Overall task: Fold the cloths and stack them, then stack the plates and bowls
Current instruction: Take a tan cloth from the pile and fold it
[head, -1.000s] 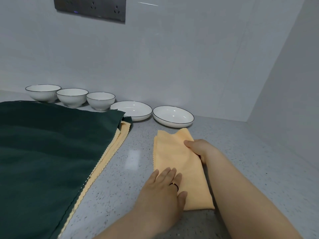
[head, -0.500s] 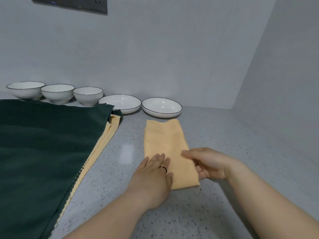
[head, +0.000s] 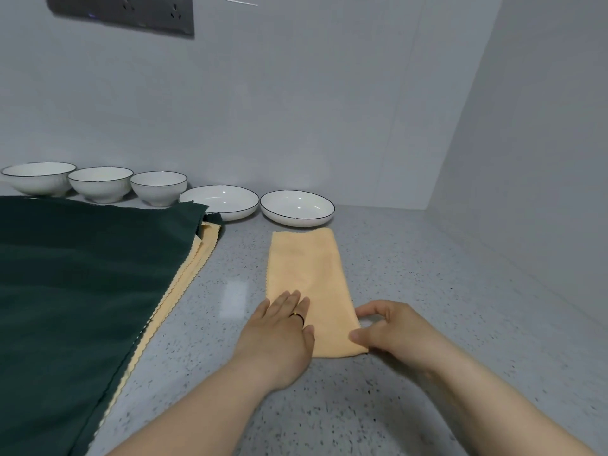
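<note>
Two hands are working the yellow cloth (head: 306, 264), which is lying as a long folded strip on the counter (head: 444, 291), just short of the plates (head: 297, 209). The left hand (head: 279, 334) is pressing flat on its near end, fingers straight. The right hand (head: 391, 330) is pinching the near right corner between thumb and curled fingers. To my eye, the next fold is calling for carrying that end forward, matching the edges, then smoothing the crease.

I see a yellow cloth (head: 306, 274) folded into a long strip; left, a green cloth (head: 82, 274) covers other yellow cloths (head: 204, 248); behind, three bowls (head: 100, 184) and two plates (head: 297, 207) stand unstacked.
</note>
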`<state>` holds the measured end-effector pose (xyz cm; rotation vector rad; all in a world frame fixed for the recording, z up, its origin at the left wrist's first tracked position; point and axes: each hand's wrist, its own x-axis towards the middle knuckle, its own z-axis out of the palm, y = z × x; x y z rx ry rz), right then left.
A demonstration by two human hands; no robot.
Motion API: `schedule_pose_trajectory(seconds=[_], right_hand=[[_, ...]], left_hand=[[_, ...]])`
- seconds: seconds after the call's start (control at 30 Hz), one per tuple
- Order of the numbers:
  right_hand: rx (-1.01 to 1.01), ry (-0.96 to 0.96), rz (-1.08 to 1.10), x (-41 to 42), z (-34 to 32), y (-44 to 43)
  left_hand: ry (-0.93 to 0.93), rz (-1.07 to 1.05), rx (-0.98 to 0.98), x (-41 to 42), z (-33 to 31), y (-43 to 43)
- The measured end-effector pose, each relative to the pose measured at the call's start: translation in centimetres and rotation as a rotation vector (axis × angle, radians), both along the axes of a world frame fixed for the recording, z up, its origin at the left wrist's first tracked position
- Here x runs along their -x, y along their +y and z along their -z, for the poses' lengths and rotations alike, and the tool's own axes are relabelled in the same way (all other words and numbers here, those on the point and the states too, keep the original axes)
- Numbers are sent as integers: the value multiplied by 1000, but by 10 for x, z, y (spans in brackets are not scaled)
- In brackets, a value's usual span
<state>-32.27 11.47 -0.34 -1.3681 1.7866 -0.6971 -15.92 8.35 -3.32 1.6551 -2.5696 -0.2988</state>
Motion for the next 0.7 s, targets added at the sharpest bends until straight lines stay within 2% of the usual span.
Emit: schedule_pose_trajectory(seconds=[0.1, 0.2, 0.27, 0.33, 0.4, 0.47, 0.7], right_hand=[[84, 175, 23, -5, 2, 1], [249, 457, -35, -13, 1, -4], [336, 648, -136, -23, 2, -13], [308, 773, -285, -35, 8, -28], [182, 813, -361, -41, 17, -46], [98, 825, -345, -40, 24, -67], [75, 815, -337, -27, 23, -129]], left_hand=[[-14, 1, -2, 0, 1, 0], [-26, 3, 3, 0, 2, -2], [-30, 5, 6, 1, 2, -2], [-36, 7, 3, 0, 2, -3], [-43, 10, -1, 1, 2, -3], [-55, 12, -3, 1, 2, -4], [-104, 23, -13, 2, 4, -6]])
